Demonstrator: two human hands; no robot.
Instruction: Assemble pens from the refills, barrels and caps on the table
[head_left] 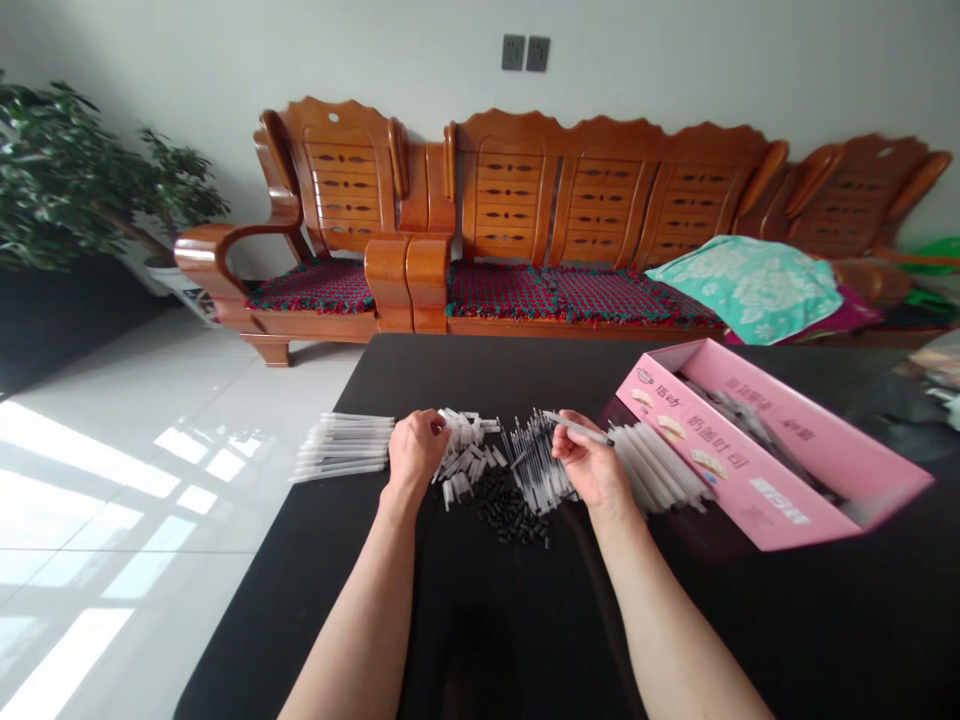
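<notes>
Right hand [589,465], palm partly turned up, grips a slender whitish plastic tube [574,427] between thumb and fingers; it slants from ten o'clock down to four, with a dark piece at its four o'clock end. Take the loose heap of short black cylinders [510,508] on the glossy black tabletop [487,620] as the dial's centre, twelve pointing away from the person: the right hand and its tube lie toward two o'clock. Toward ten, the left hand [415,448] has its fingers curled, thumb and forefinger close together beside the pile of short white plastic caps [476,460]; whether it pinches anything, I cannot tell.

That pile sits at eleven o'clock from the heap. At one o'clock, a bundle of thin dark rods with pale lower parts [534,465] lies just beside the right hand. Between nine and ten, just past the left hand, is a row of long white plastic barrels [341,445]. Between two and three, a stack of whitish translucent tubes [660,470] lies next to a long pink printed cardboard box [675,425], which holds dark and clear items too blurred to make out.

Beyond the table at twelve stands a carved reddish-brown wooden sofa [502,190].
</notes>
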